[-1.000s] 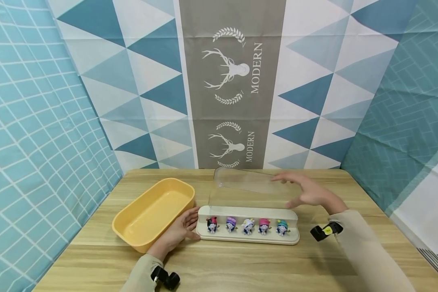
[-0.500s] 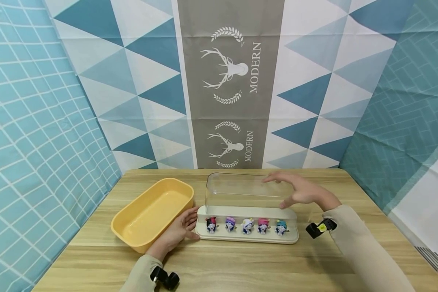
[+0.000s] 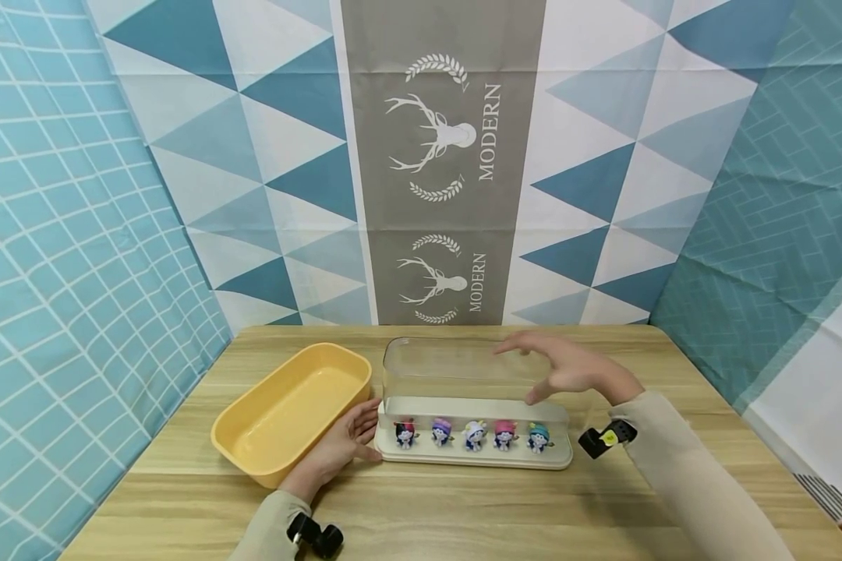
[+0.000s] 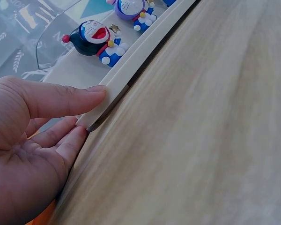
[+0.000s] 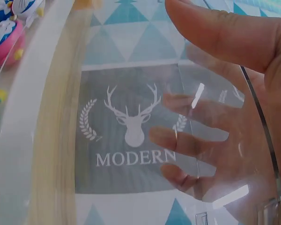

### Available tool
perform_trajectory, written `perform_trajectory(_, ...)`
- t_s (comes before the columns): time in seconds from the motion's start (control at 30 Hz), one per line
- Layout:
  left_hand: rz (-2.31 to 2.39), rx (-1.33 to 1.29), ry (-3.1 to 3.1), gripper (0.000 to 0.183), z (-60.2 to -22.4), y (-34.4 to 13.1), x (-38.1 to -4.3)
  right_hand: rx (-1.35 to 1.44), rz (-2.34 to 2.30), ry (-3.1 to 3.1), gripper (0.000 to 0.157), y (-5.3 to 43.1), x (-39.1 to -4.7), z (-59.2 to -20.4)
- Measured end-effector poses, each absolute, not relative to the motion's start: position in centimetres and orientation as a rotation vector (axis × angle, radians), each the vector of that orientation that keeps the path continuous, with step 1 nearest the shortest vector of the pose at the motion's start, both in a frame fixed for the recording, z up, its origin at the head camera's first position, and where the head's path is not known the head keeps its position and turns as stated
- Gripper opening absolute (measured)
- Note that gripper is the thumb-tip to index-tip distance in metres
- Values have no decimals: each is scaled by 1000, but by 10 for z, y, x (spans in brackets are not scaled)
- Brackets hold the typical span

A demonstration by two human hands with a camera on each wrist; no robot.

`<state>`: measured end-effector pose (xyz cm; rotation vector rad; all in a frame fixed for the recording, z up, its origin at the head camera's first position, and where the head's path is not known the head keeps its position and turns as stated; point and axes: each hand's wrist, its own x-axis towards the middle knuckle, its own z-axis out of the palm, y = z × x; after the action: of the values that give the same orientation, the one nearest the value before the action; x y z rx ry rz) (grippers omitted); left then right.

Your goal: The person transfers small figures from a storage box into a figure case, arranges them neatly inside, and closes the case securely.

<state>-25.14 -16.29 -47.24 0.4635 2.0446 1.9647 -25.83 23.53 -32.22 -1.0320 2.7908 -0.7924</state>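
Observation:
A long cream display base [image 3: 463, 460] lies on the table with several small cat-like figurines [image 3: 475, 435] in a row, each in a differently coloured hat. My left hand [image 3: 337, 444] holds the base's left end. In the left wrist view, its thumb [image 4: 79, 99] rests on the front rim near the figurine in the dark hat [image 4: 94, 40]. A clear cover [image 3: 435, 362] is raised above the back of the base, and my right hand [image 3: 568, 365] grips its right end. Through the plastic, the right wrist view shows bent fingers [image 5: 192, 140]; the thumb lies on the near side.
A yellow rectangular tub [image 3: 291, 409] stands at the left, close beside the left hand and forearm. The wooden table [image 3: 456, 514] ends at a patterned cloth backdrop [image 3: 442, 156] behind. Blue tiled cloth [image 3: 77, 257] hangs along the left side.
The clear cover has come left and forward over the base, levelling out from its tilt, with the right hand holding it. The left hand has stayed on the base.

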Motion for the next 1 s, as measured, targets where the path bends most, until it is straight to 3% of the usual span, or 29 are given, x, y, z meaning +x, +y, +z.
perform_trajectory(0.53,1958,398,2097,94,-474,-162,-252,-1061,-686,2787,78,211,-255,-337)
perform_trajectory(0.87,1943,424,2118,70,-473,-162,-252,-1100,-662,2788,82,209,-253,-357)
perform_trajectory(1.0,1942,413,2122,73,-472,-161,-250,-1069,-695,2785,83,209,-252,-363)
